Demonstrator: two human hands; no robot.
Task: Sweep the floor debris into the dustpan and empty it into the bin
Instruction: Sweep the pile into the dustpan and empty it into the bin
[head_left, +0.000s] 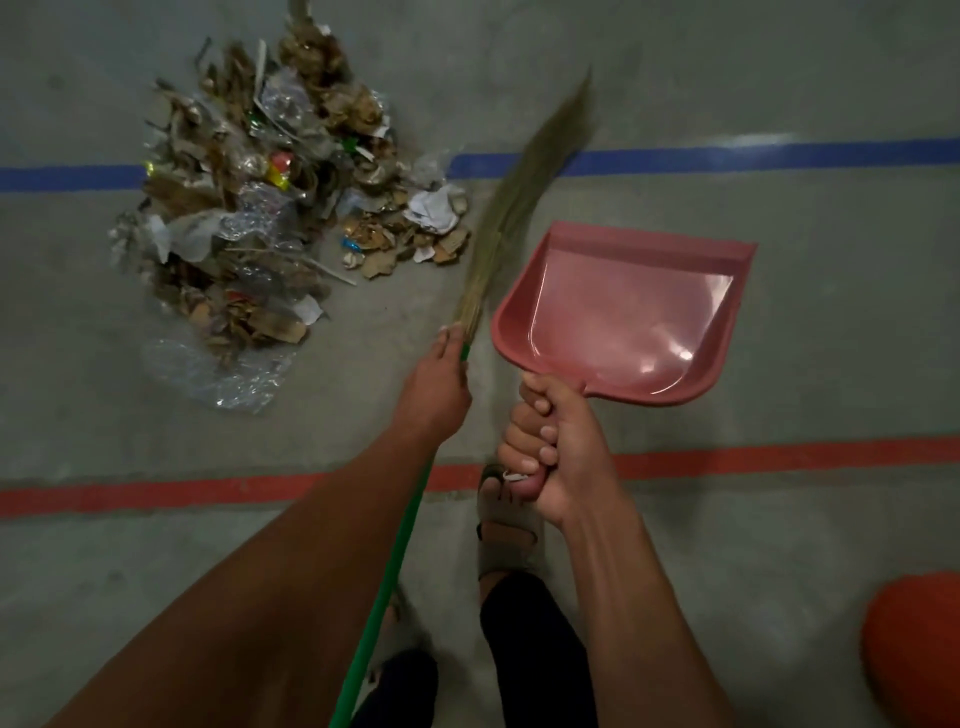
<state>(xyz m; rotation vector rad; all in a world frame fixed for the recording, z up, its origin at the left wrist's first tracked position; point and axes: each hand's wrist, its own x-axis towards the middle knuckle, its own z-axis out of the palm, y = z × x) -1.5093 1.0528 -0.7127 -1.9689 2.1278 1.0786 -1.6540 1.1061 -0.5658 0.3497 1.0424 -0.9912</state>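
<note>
A glossy pink plastic dustpan (628, 322) is seen, with highlights on its smooth inner face. Dry, fibrous grass bristles (519, 208) are bound to a smooth green broom handle (384, 587). Left of the dustpan, the debris pile (270, 208) is made up of torn brown cardboard, crumpled white paper and shiny clear plastic film. The floor (779, 467) looks like matt grey concrete.

broom bristles (540, 156) blurred, orange object (914, 649) cut off

Warehouse-like concrete floor (779, 364) with painted lane lines (727, 158)
</note>
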